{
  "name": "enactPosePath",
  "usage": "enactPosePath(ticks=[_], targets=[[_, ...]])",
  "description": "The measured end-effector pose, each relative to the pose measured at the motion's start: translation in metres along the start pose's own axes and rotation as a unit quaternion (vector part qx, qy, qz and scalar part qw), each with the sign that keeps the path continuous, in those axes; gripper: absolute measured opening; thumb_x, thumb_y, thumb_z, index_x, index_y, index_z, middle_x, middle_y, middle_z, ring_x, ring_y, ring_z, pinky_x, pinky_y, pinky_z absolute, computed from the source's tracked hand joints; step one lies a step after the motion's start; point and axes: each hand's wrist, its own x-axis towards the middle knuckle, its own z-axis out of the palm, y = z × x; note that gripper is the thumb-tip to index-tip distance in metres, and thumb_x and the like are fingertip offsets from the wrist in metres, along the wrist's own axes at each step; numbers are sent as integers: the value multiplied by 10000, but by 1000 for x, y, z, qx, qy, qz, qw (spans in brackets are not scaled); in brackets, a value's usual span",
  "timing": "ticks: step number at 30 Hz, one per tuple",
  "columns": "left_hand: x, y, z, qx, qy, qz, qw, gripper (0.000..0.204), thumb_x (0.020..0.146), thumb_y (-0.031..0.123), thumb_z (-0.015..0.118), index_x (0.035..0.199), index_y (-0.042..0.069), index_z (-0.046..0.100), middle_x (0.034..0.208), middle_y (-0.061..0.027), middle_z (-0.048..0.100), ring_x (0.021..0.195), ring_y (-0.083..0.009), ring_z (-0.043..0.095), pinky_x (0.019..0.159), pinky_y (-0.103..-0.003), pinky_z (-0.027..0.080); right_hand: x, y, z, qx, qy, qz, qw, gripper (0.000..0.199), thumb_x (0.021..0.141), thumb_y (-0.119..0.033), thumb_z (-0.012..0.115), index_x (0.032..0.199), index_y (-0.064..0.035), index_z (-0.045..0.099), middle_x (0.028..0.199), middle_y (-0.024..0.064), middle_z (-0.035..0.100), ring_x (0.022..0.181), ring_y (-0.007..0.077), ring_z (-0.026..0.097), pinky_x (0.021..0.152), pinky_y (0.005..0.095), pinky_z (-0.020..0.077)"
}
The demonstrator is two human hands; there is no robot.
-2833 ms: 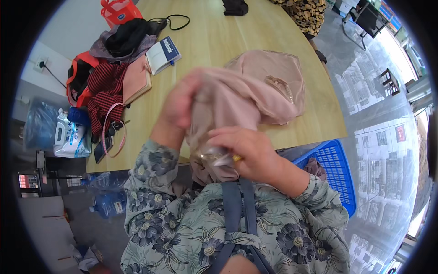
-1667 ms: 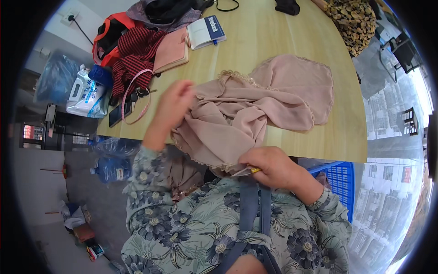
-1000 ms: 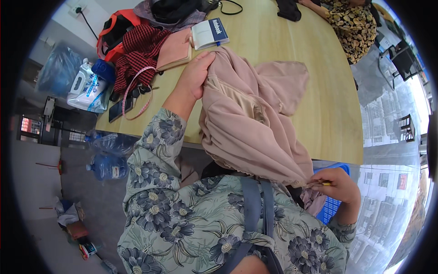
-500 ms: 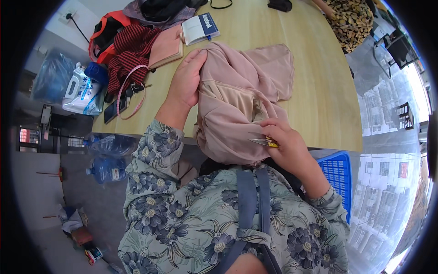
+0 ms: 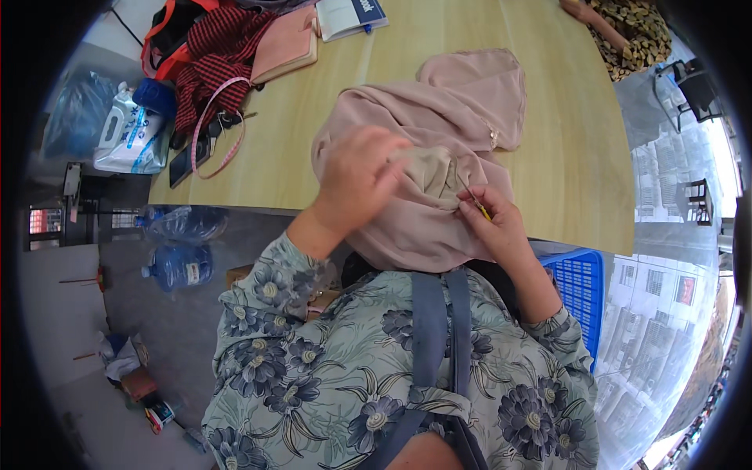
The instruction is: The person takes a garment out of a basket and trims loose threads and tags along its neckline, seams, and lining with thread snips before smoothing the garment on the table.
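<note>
a: where's the garment (image 5: 427,225)?
b: right in front of the person, bunched on the near part of the wooden table (image 5: 576,184), its lower folds hanging past the edge toward the lap. a flatter flap reaches away to the far right, so the whole heap runs, roughly, from near left to far right.
a: and the hands?
b: the right hand (image 5: 500,223) has its fingers closed around small snips (image 5: 485,212) with a yellow handle. the left hand (image 5: 356,176) is blurred over the left side of the cloth, fingers reaching rightward. i can't tell whether it pinches anything, or even touches the fabric.
a: which one is closer to that paler patch, the beige lining (image 5: 431,166)?
b: it sits between them. the blade lies right by the lining's right side, pointing up and to the left, away from the body. the left fingertips are near the opposite side. i'd call the right the nearer, by way of its tool. whether the blade touches cloth is too small to say.
a: anything else about?
b: a looped pink tape measure (image 5: 233,153) and a dark phone (image 5: 182,166) to the left, well apart from the work. a blue basket (image 5: 578,286) stands below the table's right side, and a co-worker's hand (image 5: 578,9) rests at the far edge of view.
</note>
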Motion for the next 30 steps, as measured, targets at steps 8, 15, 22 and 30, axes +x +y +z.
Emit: enactPosePath(ticks=[8, 15, 22, 30], targets=[[-17, 29, 18, -44, -165, 77, 982, 151, 694, 215, 660, 814, 146, 601, 823, -10, 519, 836, -219, 503, 776, -365, 353, 4, -5, 0, 30, -6, 44, 999, 109, 852, -62, 540, 948, -10, 550, 797, 16, 590, 738, 74, 563, 688, 213, 444], [-16, 57, 0, -211, -287, 129, 926, 144, 710, 161, 659, 834, 99, 617, 778, -41, 544, 746, -238, 523, 673, -346, 411, 8, -4, -6, 19, 25, 59, 998, 111, 842, -95, 568, 933, -33, 558, 736, -2, 578, 718, 58, 545, 644, 210, 440], [18, 18, -22, -183, -342, 0, 922, 263, 735, 166, 622, 963, 38, 585, 838, -116, 562, 803, -305, 535, 698, -385, 433, 8, -18, 6, -207, 36, -135, 968, 184, 761, -113, 643, 890, -21, 549, 772, 93, 573, 717, 198, 566, 649, 290, 455], [-33, 22, -24, 34, -309, 99, 945, 157, 671, 148, 628, 799, 81, 569, 780, -49, 514, 775, -233, 504, 689, -345, 395, 29, -36, 2, -289, 63, -140, 945, 228, 743, -151, 636, 923, -31, 564, 827, 135, 578, 788, 297, 568, 678, 354, 456]])
